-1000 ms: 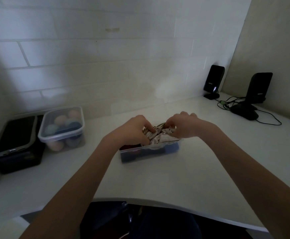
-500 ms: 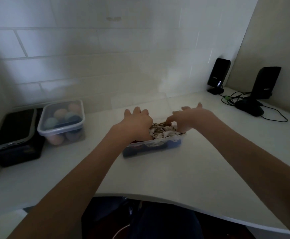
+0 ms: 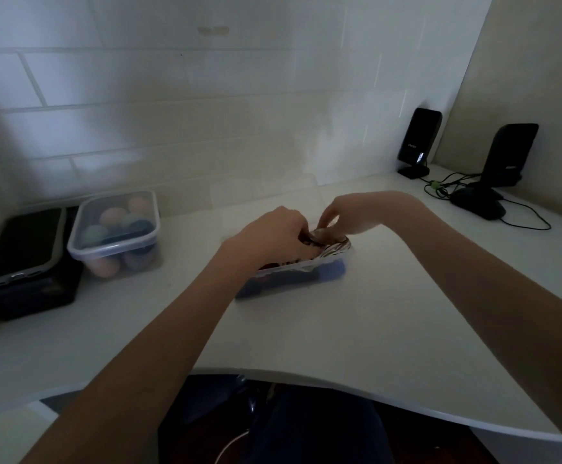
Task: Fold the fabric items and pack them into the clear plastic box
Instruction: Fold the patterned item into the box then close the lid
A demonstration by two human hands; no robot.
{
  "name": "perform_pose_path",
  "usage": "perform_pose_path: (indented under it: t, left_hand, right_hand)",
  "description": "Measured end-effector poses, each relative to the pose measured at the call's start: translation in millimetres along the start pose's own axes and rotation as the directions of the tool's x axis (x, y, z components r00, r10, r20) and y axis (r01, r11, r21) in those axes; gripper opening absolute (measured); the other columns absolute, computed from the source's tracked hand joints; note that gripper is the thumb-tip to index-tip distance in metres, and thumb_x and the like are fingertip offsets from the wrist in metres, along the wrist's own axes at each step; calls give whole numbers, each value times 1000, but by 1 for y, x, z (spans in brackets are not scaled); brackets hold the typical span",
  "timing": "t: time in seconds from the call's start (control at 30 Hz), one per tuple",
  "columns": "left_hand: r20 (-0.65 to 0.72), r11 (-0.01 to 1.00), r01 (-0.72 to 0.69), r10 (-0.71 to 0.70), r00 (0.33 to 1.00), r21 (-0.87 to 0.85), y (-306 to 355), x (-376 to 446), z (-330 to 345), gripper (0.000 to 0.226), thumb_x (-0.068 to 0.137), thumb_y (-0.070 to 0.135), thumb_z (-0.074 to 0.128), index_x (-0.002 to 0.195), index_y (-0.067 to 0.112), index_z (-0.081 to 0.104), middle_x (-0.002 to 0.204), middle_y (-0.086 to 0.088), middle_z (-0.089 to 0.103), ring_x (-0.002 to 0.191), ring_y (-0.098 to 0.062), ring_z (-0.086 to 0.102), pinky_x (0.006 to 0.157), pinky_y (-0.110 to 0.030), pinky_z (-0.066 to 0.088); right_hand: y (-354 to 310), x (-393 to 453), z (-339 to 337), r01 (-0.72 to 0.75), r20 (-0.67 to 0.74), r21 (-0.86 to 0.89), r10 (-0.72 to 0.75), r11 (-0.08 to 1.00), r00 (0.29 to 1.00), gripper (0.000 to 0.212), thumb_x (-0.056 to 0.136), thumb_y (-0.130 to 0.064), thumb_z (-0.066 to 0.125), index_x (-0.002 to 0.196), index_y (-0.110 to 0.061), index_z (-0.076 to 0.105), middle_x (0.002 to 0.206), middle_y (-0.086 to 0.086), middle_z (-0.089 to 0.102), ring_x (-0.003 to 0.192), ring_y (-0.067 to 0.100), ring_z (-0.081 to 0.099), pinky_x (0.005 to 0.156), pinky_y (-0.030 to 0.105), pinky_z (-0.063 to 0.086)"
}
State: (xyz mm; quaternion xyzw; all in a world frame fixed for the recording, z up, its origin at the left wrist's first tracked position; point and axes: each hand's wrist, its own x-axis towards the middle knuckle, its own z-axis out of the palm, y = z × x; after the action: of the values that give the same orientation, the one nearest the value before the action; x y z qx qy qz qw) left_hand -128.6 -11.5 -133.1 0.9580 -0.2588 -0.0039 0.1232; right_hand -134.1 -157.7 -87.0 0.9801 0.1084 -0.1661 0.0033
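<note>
A clear plastic box (image 3: 293,279) stands on the white desk (image 3: 356,329), with dark blue and red fabric showing through its front wall. A light patterned fabric (image 3: 334,249) bulges above its rim. My left hand (image 3: 272,236) lies curled over the left part of that fabric and presses on it. My right hand (image 3: 346,214) reaches in from the right, fingertips pinched on the fabric's top edge at the back. Most of the fabric is hidden under both hands.
A lidded clear tub (image 3: 115,232) with coloured round items sits at the left. Beside it a phone (image 3: 22,246) lies on a black box. Two black speakers (image 3: 418,142) (image 3: 510,155), a mouse (image 3: 478,205) and cables occupy the back right corner. A tiled wall is close behind.
Both hands had their fingers spread flat over the fabric half a second ago; now they are curled and pinching it. The fabric sits a little lower in the box.
</note>
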Motion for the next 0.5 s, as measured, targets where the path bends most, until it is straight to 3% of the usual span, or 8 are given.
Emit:
perform_pose_path:
  t: [0.07, 0.23, 0.3, 0.37, 0.43, 0.5]
  left_hand:
    - [27, 1000, 23, -24, 999, 17, 1, 2, 1, 39, 81, 45, 60, 87, 8, 68, 76, -8, 67, 66, -21, 60, 57, -30, 44]
    - [87, 995, 52, -59, 994, 85, 7, 9, 1, 35, 80, 36, 66, 94, 4, 68, 84, -10, 67, 71, -21, 61, 62, -31, 48]
    - [111, 990, 35, -50, 993, 134, 6, 9, 3, 35, 83, 32, 63, 106, 6, 62, 97, -11, 65, 82, -23, 59, 65, -30, 44]
    - [125, 983, 5, -29, 992, 186, 2, 8, 8, 35, 89, 28, 56, 118, 8, 50, 109, -13, 59, 90, -25, 55, 69, -32, 41]
    - [153, 981, -6, -24, 988, 192, -2, 6, 11, 40, 90, 25, 54, 124, 10, 39, 113, -15, 57, 92, -27, 54, 73, -36, 46]
    - [180, 984, -5, -28, 983, 180, -4, 5, 9, 48, 88, 25, 58, 126, 10, 34, 115, -15, 56, 96, -29, 56, 80, -40, 50]
  right_hand:
    - [6, -1, -8, 24, 20, 8, -24, 1000, 1000, 41, 86, -45, 60, 124, -29, 61, 131, -5, 56, 122, 19, 49, 100, 32, 36]
    - [-5, 11, 0, -55, 111, -353, 100, 934, 989, 67, 83, -29, 67, 143, -26, 39, 142, 6, 43, 128, 27, 44, 102, 34, 37]
    - [-13, 22, 10, -124, 98, -449, 187, 885, 977, 66, 85, -32, 64, 144, -26, 35, 144, 7, 41, 131, 32, 41, 109, 49, 34]
    - [-19, 26, 16, -263, 47, -427, 312, 865, 949, 57, 91, -35, 56, 143, -24, 35, 146, 8, 39, 134, 36, 37, 111, 57, 28]
    - [-20, 26, 17, -304, 51, -372, 346, 877, 937, 54, 93, -31, 54, 143, -23, 35, 136, 7, 47, 128, 36, 44, 109, 56, 31]
    - [-17, 23, 16, -226, 146, -318, 283, 921, 948, 59, 90, -23, 56, 144, -25, 32, 105, 5, 60, 101, 29, 61, 100, 48, 45]
